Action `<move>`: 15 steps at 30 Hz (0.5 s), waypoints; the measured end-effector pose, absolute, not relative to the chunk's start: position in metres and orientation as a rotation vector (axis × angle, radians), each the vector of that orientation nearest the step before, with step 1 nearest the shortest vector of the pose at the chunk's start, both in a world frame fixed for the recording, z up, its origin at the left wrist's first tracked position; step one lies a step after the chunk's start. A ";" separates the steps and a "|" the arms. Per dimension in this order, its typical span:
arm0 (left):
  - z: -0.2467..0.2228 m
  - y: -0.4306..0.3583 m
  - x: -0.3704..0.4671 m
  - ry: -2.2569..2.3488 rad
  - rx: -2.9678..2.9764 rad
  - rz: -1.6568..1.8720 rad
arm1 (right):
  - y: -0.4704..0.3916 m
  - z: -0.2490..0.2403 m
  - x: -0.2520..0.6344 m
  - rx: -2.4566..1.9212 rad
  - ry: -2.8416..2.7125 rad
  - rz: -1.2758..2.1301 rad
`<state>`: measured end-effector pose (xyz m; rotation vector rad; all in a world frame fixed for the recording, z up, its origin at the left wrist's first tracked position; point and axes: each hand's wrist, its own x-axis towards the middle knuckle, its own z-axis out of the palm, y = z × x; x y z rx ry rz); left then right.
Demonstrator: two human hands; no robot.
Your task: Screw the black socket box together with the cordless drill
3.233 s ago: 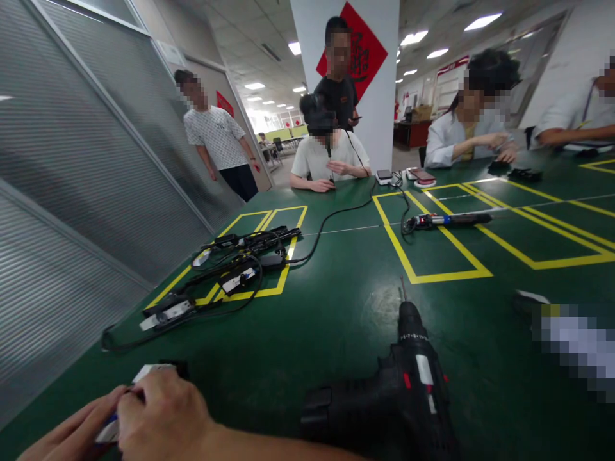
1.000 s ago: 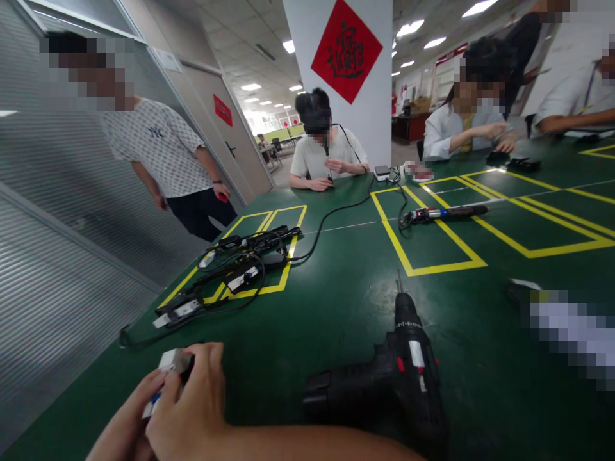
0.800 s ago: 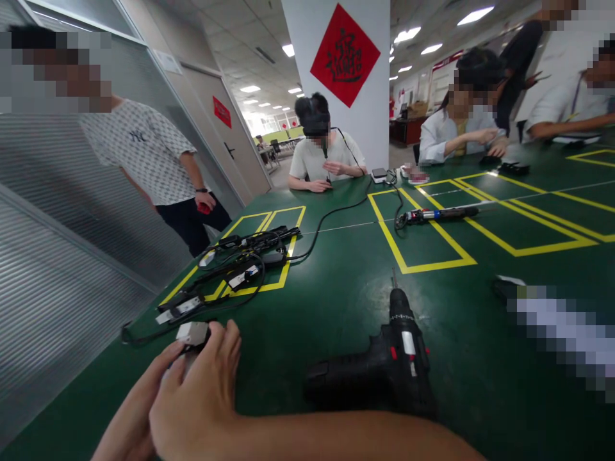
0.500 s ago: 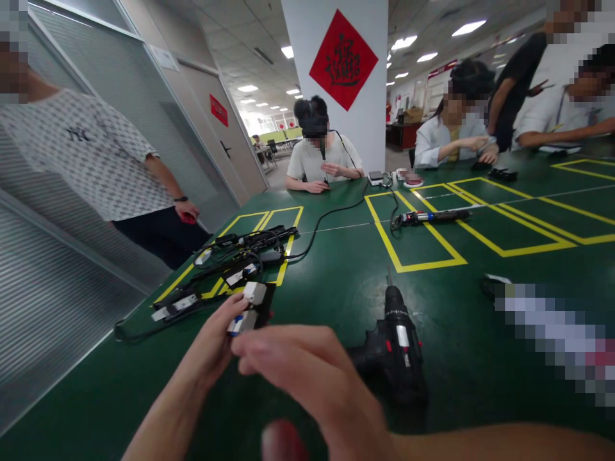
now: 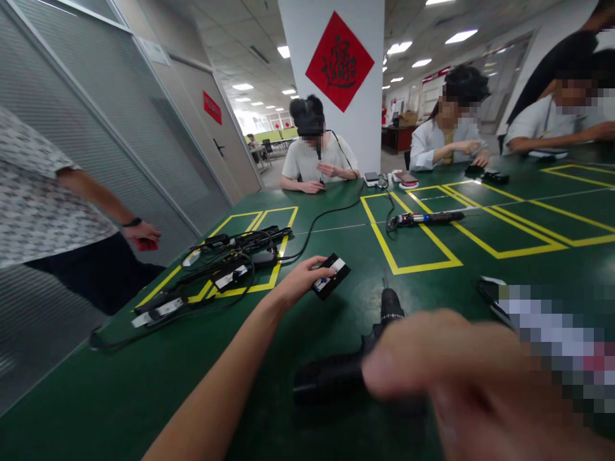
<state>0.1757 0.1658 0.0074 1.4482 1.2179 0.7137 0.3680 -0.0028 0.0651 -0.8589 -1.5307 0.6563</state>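
Note:
My left hand (image 5: 300, 282) reaches forward over the green table, its thumb and fingers closed on a small flat black rectangular part with a white strip (image 5: 339, 267) on its face; I cannot tell its exact kind. A black cordless drill (image 5: 331, 379) lies on its side in front of me, its bit pointing away. Large and blurred in the right foreground, my right hand (image 5: 461, 365) hides much of the drill's body. Its fingers look bent, but the smear hides whether they touch the drill or hold anything.
Black cables and power strips (image 5: 230, 256) are heaped at the left within yellow tape. A cable-ended tool (image 5: 427, 219) lies beyond the drill. A blurred-out long item (image 5: 552, 339) lies at the right. Several people sit across the table (image 5: 336, 221); one person (image 5: 100, 198) stands at left.
My left hand has carried the black part forward and to the right, away from my other hand. The right hand has swung right, over the drill. The standing person's arm is lower in view.

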 end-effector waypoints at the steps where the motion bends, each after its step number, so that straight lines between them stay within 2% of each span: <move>1: 0.008 0.171 0.180 1.189 1.539 0.699 | 0.012 0.067 0.370 -0.769 -1.588 0.572; 2: 0.007 0.175 0.184 1.159 1.634 0.704 | 0.031 0.065 0.373 -0.632 -1.712 0.328; 3: 0.004 0.180 0.188 1.128 1.728 0.713 | 0.051 0.059 0.376 -0.653 -1.719 0.278; 8: -0.028 0.198 0.201 1.168 1.887 0.762 | 0.139 -0.007 0.394 -0.902 -1.643 0.226; 15: -0.060 0.198 0.204 1.124 1.893 0.838 | 0.174 -0.075 0.428 -1.107 -1.555 0.280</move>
